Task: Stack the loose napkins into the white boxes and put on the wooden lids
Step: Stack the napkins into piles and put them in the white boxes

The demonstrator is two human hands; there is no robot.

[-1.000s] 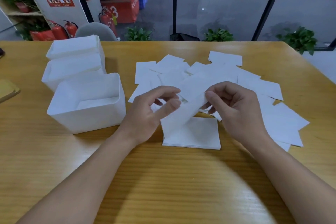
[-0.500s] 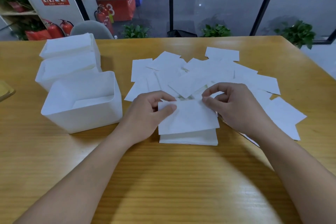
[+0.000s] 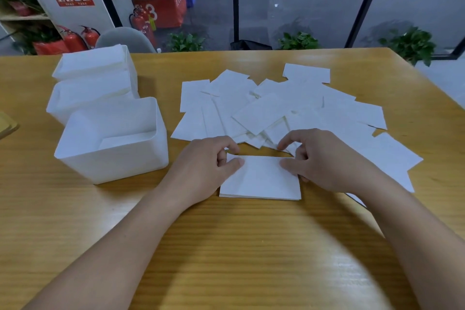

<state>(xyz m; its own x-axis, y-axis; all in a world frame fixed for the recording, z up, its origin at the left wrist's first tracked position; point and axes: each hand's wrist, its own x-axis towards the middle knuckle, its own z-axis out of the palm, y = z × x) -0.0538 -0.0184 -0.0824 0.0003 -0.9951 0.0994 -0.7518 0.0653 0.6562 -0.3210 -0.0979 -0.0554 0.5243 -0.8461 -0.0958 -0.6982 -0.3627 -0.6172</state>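
Two hands rest on one small stack of napkins (image 3: pixel 261 181) in front of me on the table (image 3: pixel 226 246); my left hand (image 3: pixel 203 166) lays its thumb flat on the stack's left edge with the other fingers curled over the far corner, and my right hand (image 3: pixel 319 158) does the same on the right edge, thumb on top, fingers bent at the far side; both pinch the stack lightly between them. Just beyond my fingers the loose napkins (image 3: pixel 289 108) lie spread and overlapping, some running out past my right wrist. Left of my left hand stands the nearest white box (image 3: pixel 113 158), open-topped, a few napkins low inside it; behind it two more white boxes (image 3: pixel 93 78) sit filled to the brim. At the far left edge a wooden lid (image 3: pixel 7 124) just shows.
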